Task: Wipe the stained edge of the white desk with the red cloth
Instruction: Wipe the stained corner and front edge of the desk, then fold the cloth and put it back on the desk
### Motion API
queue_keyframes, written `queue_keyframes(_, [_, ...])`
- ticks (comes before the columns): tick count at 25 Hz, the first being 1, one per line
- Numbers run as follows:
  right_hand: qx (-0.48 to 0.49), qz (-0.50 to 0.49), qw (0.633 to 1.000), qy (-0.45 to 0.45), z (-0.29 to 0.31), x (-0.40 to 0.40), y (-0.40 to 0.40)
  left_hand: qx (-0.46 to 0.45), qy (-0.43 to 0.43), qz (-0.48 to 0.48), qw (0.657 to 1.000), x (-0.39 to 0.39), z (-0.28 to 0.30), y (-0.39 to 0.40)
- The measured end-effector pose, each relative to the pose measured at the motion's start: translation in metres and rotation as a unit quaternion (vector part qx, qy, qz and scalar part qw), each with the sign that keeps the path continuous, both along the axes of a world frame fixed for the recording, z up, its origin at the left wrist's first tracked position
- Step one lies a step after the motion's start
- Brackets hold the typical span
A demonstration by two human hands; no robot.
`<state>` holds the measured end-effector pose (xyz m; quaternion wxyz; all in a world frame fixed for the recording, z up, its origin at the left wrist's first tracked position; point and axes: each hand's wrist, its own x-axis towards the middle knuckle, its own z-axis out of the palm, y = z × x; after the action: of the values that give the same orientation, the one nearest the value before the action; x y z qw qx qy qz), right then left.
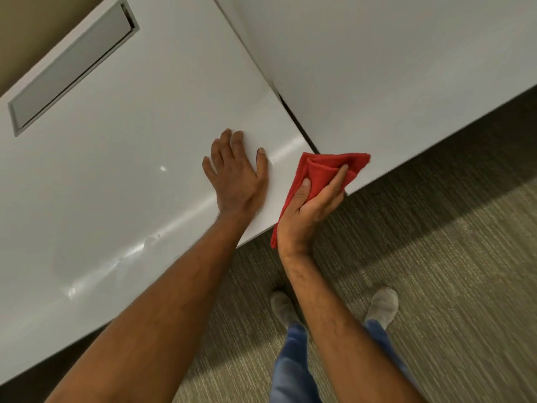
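Note:
The white desk (130, 175) fills the upper left, and its front edge runs diagonally from lower left to the middle. My left hand (236, 177) lies flat on the desk top near that edge, fingers spread, holding nothing. My right hand (312, 209) grips a folded red cloth (321, 167) at the desk's front edge, just where this desk meets a second white desk (392, 77). The cloth hangs over the edge, and one corner dangles below my wrist. Faint smudges show on the surface near the edge to the lower left (145, 242).
A grey rectangular cable hatch (72, 66) is set into the desk at the upper left. A dark gap (293, 117) separates the two desks. Below lies striped grey carpet (436, 271), with my legs in blue trousers and grey shoes (382, 305).

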<state>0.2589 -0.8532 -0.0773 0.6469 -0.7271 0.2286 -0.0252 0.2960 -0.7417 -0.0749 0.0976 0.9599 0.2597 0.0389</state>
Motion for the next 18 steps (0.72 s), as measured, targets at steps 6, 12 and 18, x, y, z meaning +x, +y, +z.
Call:
queue_keyframes(6, [-0.242,0.054,0.968,0.02,-0.003,-0.042,0.044,-0.153,-0.057,0.01,0.987,-0.007,0.013,0.01])
queue_keyframes(12, [-0.475,0.178,0.862,0.021,-0.001,-0.075,0.077,-0.165,-0.079,-0.066,0.981,-0.098,0.019,0.093])
queue_keyframes(18, [-0.536,0.349,0.766,-0.074,0.016,-0.11,0.147,-0.093,-0.033,0.073,0.992,-0.233,0.021,0.188])
